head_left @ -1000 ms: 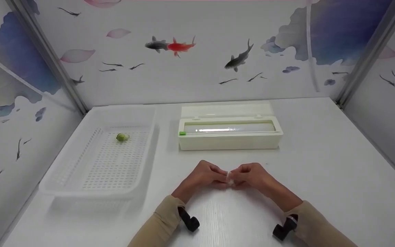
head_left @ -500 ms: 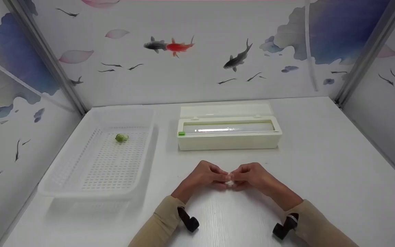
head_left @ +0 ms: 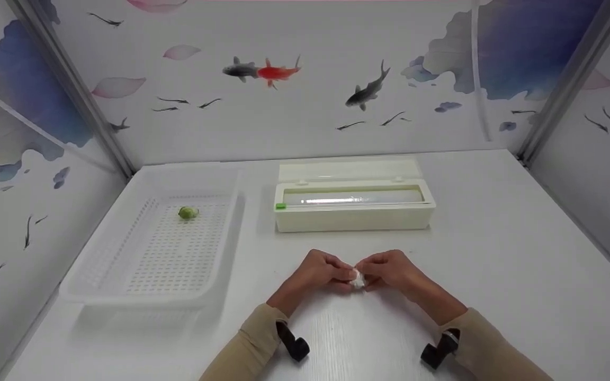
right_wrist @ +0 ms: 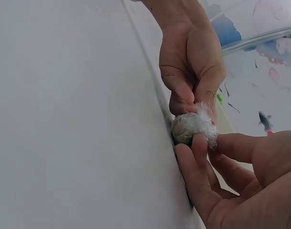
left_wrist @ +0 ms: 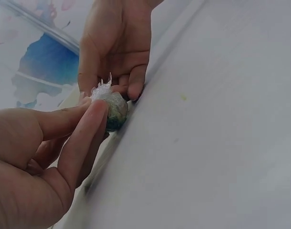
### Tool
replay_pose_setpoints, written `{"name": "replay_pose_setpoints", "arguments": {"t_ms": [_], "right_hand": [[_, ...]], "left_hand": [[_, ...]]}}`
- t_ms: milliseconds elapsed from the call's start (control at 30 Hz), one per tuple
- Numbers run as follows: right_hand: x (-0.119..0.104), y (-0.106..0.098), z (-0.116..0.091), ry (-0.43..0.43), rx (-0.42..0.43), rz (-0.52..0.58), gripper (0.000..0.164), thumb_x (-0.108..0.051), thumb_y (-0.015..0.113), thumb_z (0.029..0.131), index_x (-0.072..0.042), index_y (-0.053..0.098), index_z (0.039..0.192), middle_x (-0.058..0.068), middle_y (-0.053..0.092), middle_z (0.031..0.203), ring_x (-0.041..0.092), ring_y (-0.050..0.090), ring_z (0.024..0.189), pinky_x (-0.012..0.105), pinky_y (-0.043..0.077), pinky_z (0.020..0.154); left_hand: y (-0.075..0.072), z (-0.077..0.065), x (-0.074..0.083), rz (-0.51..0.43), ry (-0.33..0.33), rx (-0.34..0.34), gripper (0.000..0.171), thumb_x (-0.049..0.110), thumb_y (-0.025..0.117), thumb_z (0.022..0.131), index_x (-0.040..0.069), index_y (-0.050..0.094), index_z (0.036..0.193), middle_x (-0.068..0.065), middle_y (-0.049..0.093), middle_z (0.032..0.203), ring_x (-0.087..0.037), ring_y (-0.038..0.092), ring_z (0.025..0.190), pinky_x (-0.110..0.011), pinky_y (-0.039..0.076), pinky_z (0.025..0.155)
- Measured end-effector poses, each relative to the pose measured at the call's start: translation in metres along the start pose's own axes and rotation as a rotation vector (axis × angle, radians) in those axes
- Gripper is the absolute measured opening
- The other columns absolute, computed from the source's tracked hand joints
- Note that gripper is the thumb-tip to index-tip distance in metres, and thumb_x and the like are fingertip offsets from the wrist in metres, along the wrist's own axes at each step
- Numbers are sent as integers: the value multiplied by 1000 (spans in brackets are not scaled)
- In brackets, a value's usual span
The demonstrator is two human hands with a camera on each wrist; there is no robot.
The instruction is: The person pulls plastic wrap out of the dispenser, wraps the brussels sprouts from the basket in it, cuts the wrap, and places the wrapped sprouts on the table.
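left hand (head_left: 320,271): pinching film-wrapped green ball (left_wrist: 118,110) | right hand (head_left: 392,271): pinching same ball | dispenser (head_left: 355,219): beyond hands, lid up

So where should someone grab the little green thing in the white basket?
Probably by its rounded sides, coming straight down from above: the little green thing lies alone on the floor of the white basket, whose raised walls hinder sideways reach.

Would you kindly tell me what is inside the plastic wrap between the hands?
A small round green thing shows through the plastic wrap; fingers and crumpled folds hide the rest.
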State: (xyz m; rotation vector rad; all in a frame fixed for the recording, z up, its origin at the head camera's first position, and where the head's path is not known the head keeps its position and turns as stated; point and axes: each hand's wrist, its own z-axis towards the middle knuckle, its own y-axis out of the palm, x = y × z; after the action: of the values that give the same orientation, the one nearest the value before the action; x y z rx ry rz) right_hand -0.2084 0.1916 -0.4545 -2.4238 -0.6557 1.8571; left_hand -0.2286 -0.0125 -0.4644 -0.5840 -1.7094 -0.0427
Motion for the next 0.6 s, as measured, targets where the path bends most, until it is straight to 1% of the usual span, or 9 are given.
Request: {"name": "replay_pose_setpoints", "arguments": {"t_ms": [133, 167, 233, 267, 367, 433, 467, 600], "right_hand": [[-1, -2, -3, 7, -3, -51, 39, -29, 77, 88, -3, 74, 116, 8, 77, 105, 13, 71, 87, 29, 62, 81], [-1, -2, -4, 10, 1, -67, 41, -31, 81, 85, -5, 75, 116, 8, 76, 108, 13, 70, 89, 28, 61, 82], [-3, -1, -5, 14, 12, -97, 45, -34, 85, 79, -9, 76, 116, 7, 76, 112, 14, 70, 93, 27, 60, 84], [-3, 0, -6, 17, 22, -110, 45, -33, 87, 78, -10, 76, 115, 6, 76, 113, 14, 70, 95, 27, 58, 84], [-3, 1, -6, 15, 55, -130, 44, -31, 89, 75, -11, 77, 113, 6, 77, 111, 14, 67, 98, 26, 57, 85], [-2, 1, -6, 6, 65, -134, 42, -29, 88, 76, -11, 78, 112, 7, 77, 111, 14, 67, 100, 25, 56, 85], [-2, 1, -6, 0, 68, -133, 41, -29, 88, 76, -10, 78, 112, 7, 77, 111, 15, 67, 101, 26, 56, 85], [-3, 2, -6, -12, 58, -140, 39, -28, 86, 78, -10, 78, 112, 7, 77, 111, 15, 66, 101, 26, 56, 86]], "left_hand": [[-2, 0, -1, 29, -3, -4, 20, 22, 85, 80, 8, 81, 93, -5, 79, 94, -10, 68, 88, -22, 54, 82], [-4, 0, 0, 17, -12, -15, 20, 22, 85, 80, 8, 81, 94, -5, 78, 95, -11, 70, 88, -23, 55, 84], [-6, 0, 0, -3, -22, -49, 20, 22, 84, 81, 8, 81, 96, -5, 78, 96, -11, 71, 87, -23, 56, 84], [-7, 0, 0, -31, -30, -77, 20, 20, 84, 82, 8, 80, 97, -5, 78, 97, -12, 72, 87, -23, 57, 84], [-8, -1, 1, -76, -28, -151, 20, 14, 84, 81, 7, 79, 99, -7, 78, 97, -14, 74, 85, -26, 61, 80], [-8, -1, 2, -79, -16, -167, 22, 12, 86, 77, 8, 79, 98, -6, 78, 95, -13, 73, 84, -26, 62, 78], [-7, -1, 2, -84, -15, -165, 23, 10, 87, 76, 8, 79, 97, -6, 78, 94, -14, 73, 83, -28, 63, 77], [-4, -1, 2, -53, -16, -104, 23, 10, 90, 71, 8, 80, 91, -4, 77, 89, -13, 72, 79, -27, 63, 74]]}}
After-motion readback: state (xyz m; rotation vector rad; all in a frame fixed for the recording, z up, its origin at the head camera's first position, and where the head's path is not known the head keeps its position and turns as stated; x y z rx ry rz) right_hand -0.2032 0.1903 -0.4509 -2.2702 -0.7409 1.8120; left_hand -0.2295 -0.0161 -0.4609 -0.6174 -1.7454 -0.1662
